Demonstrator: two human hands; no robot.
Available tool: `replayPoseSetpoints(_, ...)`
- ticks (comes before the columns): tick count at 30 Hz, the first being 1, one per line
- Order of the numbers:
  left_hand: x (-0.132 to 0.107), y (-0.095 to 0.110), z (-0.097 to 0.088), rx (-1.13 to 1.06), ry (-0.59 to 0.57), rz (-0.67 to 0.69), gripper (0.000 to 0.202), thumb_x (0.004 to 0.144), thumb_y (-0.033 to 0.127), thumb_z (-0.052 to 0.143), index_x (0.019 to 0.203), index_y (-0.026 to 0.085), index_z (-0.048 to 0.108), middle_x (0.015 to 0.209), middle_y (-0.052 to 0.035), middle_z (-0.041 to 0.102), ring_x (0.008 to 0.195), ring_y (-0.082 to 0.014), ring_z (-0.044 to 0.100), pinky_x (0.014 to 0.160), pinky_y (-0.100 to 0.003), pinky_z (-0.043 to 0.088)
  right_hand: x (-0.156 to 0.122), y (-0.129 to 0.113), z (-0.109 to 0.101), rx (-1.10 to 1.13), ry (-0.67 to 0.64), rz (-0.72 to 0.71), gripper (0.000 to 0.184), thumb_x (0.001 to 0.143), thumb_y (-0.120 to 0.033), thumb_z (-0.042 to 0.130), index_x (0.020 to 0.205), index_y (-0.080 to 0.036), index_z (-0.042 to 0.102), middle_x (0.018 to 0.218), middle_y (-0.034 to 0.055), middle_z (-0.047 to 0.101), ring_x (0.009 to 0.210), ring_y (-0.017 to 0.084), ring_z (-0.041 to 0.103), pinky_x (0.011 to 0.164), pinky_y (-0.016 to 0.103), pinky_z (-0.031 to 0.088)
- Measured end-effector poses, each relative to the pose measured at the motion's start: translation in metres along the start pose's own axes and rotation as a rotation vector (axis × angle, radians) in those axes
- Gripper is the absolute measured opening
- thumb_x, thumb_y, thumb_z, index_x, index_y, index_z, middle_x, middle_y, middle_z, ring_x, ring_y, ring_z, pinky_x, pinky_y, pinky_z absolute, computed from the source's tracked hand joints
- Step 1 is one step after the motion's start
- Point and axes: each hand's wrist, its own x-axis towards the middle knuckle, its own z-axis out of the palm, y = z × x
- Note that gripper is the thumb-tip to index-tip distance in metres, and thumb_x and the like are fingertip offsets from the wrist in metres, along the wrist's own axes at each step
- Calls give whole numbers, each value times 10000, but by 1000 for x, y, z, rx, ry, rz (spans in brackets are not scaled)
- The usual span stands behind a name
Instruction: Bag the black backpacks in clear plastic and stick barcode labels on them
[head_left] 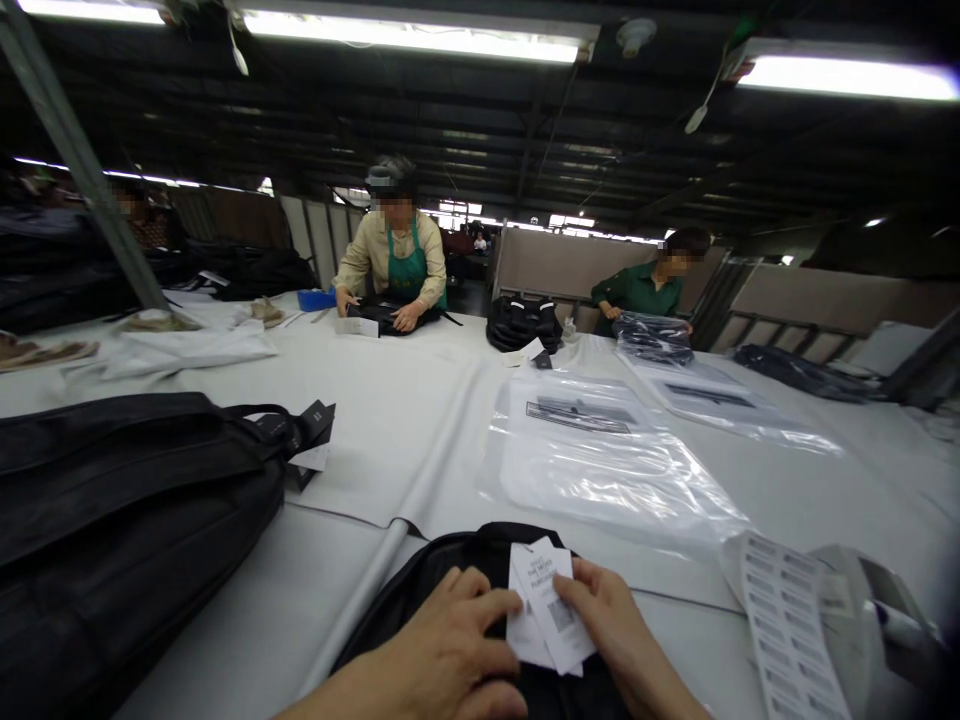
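Observation:
A black backpack (465,565) lies at the near edge of the white table (390,420), right under my hands. My left hand (442,650) rests on it with fingers curled, fingertips pinching the left edge of white paper hang tags (546,610). My right hand (615,630) grips the same tags from the right, thumb on top. The tags carry printed text and a small code.
A pile of black backpacks (127,520) fills the near left. Clear plastic bags (607,460) lie ahead on the right. A strip of barcode labels (787,620) hangs from a dispenser at the right edge. Two people (394,265) work on black bags across the table.

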Motion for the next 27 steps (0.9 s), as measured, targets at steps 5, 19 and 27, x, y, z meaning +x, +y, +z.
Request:
replayPoseSetpoints(5,-8,-6,9,18,75,122,298,909,280,356,670,165,491,796,-28,556,876,-189,444,820,-375,347,3,-7,-7,-407,11,-2,159,663,-267,562,603,-133,622,596,45,662,558,163,620,479,209,421)
replayPoseSetpoints(19,-16,-24,34,-50,435,-172,241,918,277,356,962,201,581,1129,-89,540,1103,-228,461,951,-442,409,6,41,81,11,104,273,282,711,-367,636,604,-190,444,445,-58,459,394,112,490,383,237,445)
replayPoseSetpoints(27,-42,-31,52,-265,252,-612,528,903,445,358,1379,220,327,1509,-67,134,1368,-259,166,1105,-485,195,18,35,73,-370,-108,164,405,904,-367,319,626,-148,516,471,47,562,363,146,546,334,203,376)
